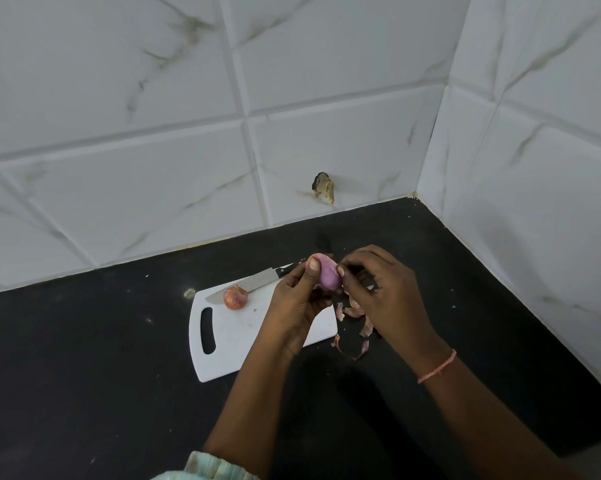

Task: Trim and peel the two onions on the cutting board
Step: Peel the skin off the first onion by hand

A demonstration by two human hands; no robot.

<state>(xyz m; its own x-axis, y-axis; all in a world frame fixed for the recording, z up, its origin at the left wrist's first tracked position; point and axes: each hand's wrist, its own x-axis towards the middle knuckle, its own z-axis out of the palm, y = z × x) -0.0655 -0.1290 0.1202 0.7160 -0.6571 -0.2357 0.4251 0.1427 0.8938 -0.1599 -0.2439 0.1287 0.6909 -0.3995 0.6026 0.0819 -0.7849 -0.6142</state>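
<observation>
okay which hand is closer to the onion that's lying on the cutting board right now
Left. The left hand holds the peeled onion just right of the unpeeled onion on the cutting board; the right hand is farther right, picking at the peeled one.

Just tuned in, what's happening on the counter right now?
A person is peeling onions by hand. The left hand holds a mostly peeled pink onion above the white cutting board, while the right hand picks at its skin. The second onion sits unpeeled on the board beside the knife, which nobody is holding. Loose skins lie on the dark counter off the board's right edge.
</observation>
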